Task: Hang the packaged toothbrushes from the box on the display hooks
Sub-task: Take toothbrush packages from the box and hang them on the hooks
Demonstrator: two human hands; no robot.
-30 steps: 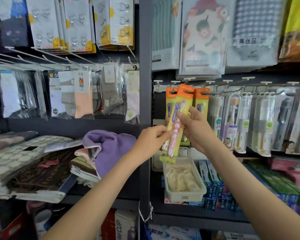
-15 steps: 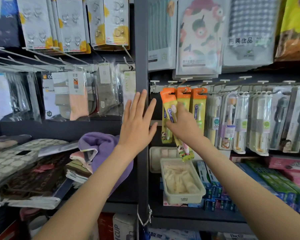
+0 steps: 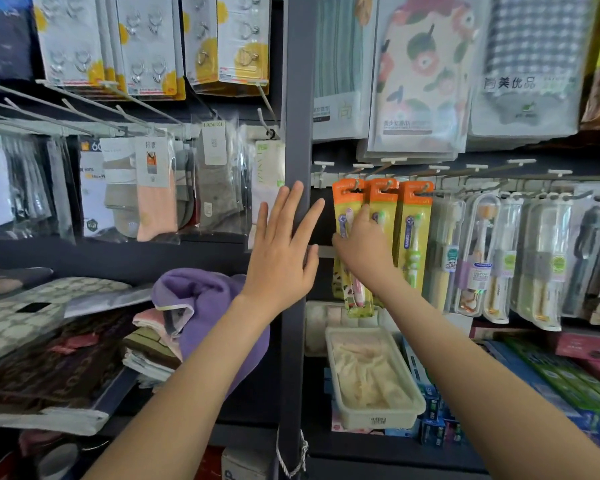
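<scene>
**Head view: at the display hooks [image 3: 392, 161] beside the shelf post [image 3: 297, 220]**

Head camera faces a shop display split by the dark upright shelf post. Just right of the post, three orange-topped toothbrush packs hang side by side at the display hooks.

The pink toothbrush pack [image 3: 347, 202] is the one nearest the post. Its orange header is up at a hook, and its lower end slants away from the post, across the middle pack [image 3: 383, 202].

The right grip [image 3: 361, 252] grasps the pink toothbrush pack at its middle, with fingers curled onto its front. The green toothbrush pack [image 3: 413, 237] hangs straight, the farthest of the three from the post, and no hand is on it.

The left grip [image 3: 281, 258] is released, with fingers straight and spread and the palm toward the shelving. It is raised directly in front of the post and holds nothing. Whether it touches the post cannot be told.

Farther right of the post hang clear-cased toothbrushes [image 3: 478, 254]. Right of the post and below the packs, a cream tray [image 3: 374, 415] sits on the shelf. Left of the post lies a purple towel [image 3: 205, 299], with bagged socks [image 3: 153, 195] hanging above it.
</scene>
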